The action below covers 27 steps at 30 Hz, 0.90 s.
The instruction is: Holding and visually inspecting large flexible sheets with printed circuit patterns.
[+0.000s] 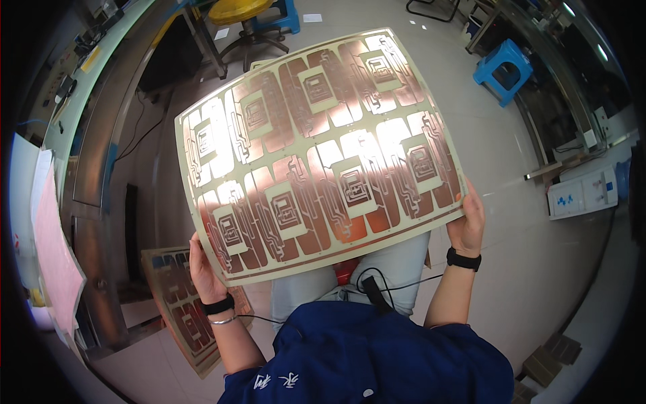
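I hold up a large thin panel [323, 151] of pale board covered with repeated shiny copper circuit patterns, tilted in front of me over my lap. My left hand [204, 273] grips its lower left corner from below, and my right hand [468, 222] grips its lower right corner. Both wrists wear black bands. Light glares off the copper in several spots.
A second copper-patterned panel [178, 306] leans near the floor at my lower left. A metal workbench [101, 135] runs along the left with pink sheets [54, 256]. A yellow stool [245, 20] and a blue stool [503, 67] stand beyond. A white box [582, 194] sits right.
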Available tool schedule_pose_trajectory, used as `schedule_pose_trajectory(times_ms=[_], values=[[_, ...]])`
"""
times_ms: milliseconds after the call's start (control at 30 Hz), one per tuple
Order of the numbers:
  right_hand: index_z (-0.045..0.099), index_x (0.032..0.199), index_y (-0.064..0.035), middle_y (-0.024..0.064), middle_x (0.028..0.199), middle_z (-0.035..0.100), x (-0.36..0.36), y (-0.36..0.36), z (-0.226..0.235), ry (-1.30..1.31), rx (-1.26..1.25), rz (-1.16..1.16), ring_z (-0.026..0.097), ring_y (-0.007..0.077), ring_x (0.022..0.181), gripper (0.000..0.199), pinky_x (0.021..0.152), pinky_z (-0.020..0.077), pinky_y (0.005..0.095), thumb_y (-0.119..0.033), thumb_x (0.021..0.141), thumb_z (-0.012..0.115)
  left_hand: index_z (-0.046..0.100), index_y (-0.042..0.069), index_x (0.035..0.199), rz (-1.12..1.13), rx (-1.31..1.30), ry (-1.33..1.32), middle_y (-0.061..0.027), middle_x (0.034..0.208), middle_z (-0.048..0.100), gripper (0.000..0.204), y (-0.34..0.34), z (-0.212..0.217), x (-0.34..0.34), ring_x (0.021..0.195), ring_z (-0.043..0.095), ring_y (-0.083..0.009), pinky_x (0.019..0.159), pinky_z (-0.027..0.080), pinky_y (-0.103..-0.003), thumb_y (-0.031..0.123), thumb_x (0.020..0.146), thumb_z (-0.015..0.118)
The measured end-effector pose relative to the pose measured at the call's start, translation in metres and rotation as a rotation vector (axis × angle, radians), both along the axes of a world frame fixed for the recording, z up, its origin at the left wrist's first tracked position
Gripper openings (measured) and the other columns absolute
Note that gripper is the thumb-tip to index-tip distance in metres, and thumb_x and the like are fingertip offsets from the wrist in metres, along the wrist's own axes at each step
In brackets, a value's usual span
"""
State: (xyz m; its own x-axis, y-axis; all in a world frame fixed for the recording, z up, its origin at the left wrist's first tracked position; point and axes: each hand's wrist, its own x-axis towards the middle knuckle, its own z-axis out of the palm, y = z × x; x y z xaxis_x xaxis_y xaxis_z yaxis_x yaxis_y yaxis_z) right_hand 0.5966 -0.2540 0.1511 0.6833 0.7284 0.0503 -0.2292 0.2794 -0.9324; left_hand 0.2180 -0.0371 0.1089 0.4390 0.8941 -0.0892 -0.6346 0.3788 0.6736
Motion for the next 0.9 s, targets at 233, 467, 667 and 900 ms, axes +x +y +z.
schedule_pose_trajectory(times_ms=[233,467,667,900], values=[[0.03,0.13,0.0109,0.0183,0.124,0.047,-0.001,0.001,0.0,0.118,0.095,0.078,0.047,0.023,0.115,0.06,0.098,0.0366,0.0336,-0.017,0.083,0.055,0.049,0.0,0.109,0.126,0.116,0.205,-0.0086,0.101,0.059,0.033,-0.003,0.006,-0.002,0.088,0.059,-0.0136,0.075,0.05,-0.028,0.028,0.097,0.038],[0.04,0.126,0.0037,0.0117,0.116,0.054,0.009,-0.007,0.002,0.061,-0.063,-0.017,0.052,0.0183,0.106,0.045,0.092,0.0403,0.03,-0.022,0.09,0.052,0.053,0.0,0.103,0.194,0.168,0.329,-0.0049,0.089,0.06,0.033,0.001,-0.002,-0.023,0.077,0.058,-0.0106,0.068,0.048,-0.023,0.031,0.095,0.043],[0.048,0.117,-0.0009,0.0061,0.104,0.058,0.01,0.006,0.015,-0.165,-0.001,-0.123,0.054,0.0107,0.092,0.032,0.082,0.0428,0.0249,-0.02,0.091,0.053,0.053,0.001,0.104,0.24,0.158,0.242,-0.0053,0.091,0.06,0.03,-0.002,0.025,-0.01,0.079,0.058,-0.0115,0.071,0.049,-0.026,0.028,0.092,0.052],[0.048,0.115,-0.0051,0.0025,0.102,0.057,0.02,-0.003,0.009,-0.223,0.114,-0.171,0.052,0.0099,0.094,0.026,0.082,0.0423,0.0253,-0.015,0.091,0.052,0.052,0.008,0.101,0.057,0.362,0.155,-0.0046,0.101,0.06,0.014,0.01,0.017,-0.028,0.091,0.057,-0.0133,0.081,0.047,-0.028,0.014,0.089,0.056]])
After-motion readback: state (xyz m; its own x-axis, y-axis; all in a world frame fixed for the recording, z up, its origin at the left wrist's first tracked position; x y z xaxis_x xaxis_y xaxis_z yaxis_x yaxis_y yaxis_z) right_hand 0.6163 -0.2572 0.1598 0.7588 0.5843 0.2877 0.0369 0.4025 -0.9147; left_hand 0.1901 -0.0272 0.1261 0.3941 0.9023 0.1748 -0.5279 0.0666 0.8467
